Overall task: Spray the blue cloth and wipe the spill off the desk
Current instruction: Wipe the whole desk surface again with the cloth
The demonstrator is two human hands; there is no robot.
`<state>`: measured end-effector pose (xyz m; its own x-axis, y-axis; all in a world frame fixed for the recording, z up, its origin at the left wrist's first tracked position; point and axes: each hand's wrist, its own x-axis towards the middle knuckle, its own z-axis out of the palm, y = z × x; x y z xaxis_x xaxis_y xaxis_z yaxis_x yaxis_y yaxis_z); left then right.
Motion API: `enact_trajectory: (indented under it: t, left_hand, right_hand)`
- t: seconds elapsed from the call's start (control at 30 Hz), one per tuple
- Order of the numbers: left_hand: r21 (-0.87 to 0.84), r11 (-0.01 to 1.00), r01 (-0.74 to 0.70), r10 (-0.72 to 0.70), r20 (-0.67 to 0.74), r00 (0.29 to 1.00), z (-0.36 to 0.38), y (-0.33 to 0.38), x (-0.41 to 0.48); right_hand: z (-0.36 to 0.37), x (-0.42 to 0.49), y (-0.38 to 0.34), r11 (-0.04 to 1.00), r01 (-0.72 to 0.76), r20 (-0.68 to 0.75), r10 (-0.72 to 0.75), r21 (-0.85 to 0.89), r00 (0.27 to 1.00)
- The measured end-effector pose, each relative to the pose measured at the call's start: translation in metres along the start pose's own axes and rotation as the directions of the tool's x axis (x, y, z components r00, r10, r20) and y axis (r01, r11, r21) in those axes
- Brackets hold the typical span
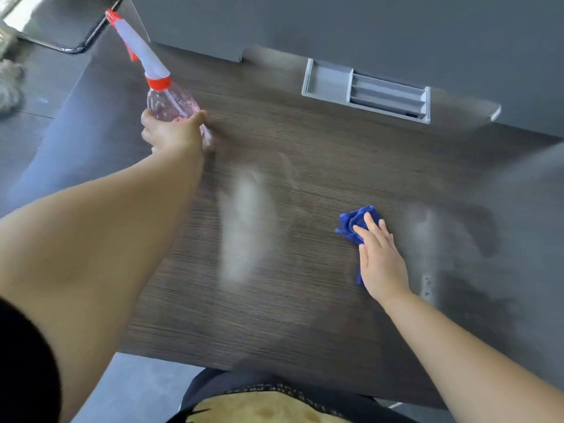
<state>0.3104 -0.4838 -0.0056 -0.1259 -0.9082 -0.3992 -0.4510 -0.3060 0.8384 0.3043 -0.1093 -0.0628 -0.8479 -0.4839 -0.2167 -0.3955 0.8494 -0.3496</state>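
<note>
spray bottle far left on desk (tilted), cloth right

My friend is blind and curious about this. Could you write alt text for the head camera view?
Seen from above, a person's right hand presses a crumpled blue cloth flat on a dark wood-grain desk, while the left hand grips a clear spray bottle with an orange and white nozzle at the desk's far left. A grey cable tray sits at the back edge.

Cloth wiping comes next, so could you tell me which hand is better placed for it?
Right. The right hand lies flat on the cloth on the desk; the left hand grips the bottle.
</note>
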Motion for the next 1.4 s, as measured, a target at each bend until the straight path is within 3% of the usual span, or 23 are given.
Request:
enact_trajectory:
  t: [0.33,0.53,0.7,0.83,0.9,0.97,1.07,1.13,1.27,1.4]
  left_hand:
    - [-0.072,0.99,-0.118,0.126,0.109,0.986,0.003,-0.011,0.029]
    - [-0.035,0.99,-0.134,0.139,0.194,0.971,0.002,-0.025,-0.025]
    - [-0.043,0.991,-0.129,0.135,0.425,0.895,0.002,-0.054,-0.118]
    - [-0.055,0.986,-0.16,0.162,0.585,0.794,0.009,-0.076,-0.184]
    - [-0.033,0.98,-0.194,0.171,0.63,0.757,0.014,-0.086,-0.207]
    - [0.001,0.972,-0.233,0.174,0.664,0.728,0.019,-0.093,-0.228]
    - [0.039,0.961,-0.272,0.172,0.687,0.706,0.026,-0.102,-0.253]
    - [0.07,0.947,-0.314,0.182,0.688,0.702,0.03,-0.106,-0.261]
    - [0.095,0.921,-0.378,0.215,0.685,0.696,0.037,-0.113,-0.267]
    - [0.11,0.894,-0.435,0.236,0.71,0.664,0.04,-0.112,-0.27]
  right_hand:
    - [0.009,-0.001,-0.021,0.99,-0.139,-0.072,0.141,0.039,0.987]
    - [0.001,-0.006,-0.019,0.973,-0.135,-0.075,0.151,0.189,0.986]
    - [-0.014,-0.015,-0.008,0.951,-0.143,-0.108,0.178,0.273,0.978]
    - [-0.025,-0.027,0.019,0.993,-0.08,-0.193,0.095,0.085,0.977]
    - [-0.024,-0.033,0.031,1.0,-0.02,-0.087,0.02,0.002,0.996]
    - [-0.026,-0.041,0.039,0.995,-0.024,0.012,0.023,0.097,1.0]
    - [-0.037,-0.045,0.051,0.907,-0.248,-0.15,0.313,0.341,0.938]
    - [-0.043,-0.041,0.058,0.857,-0.433,-0.081,0.471,0.279,0.878]
    - [-0.05,-0.024,0.06,0.849,-0.479,0.13,0.461,0.223,0.878]
    - [-0.057,-0.019,0.06,0.873,-0.428,0.173,0.396,0.232,0.902]
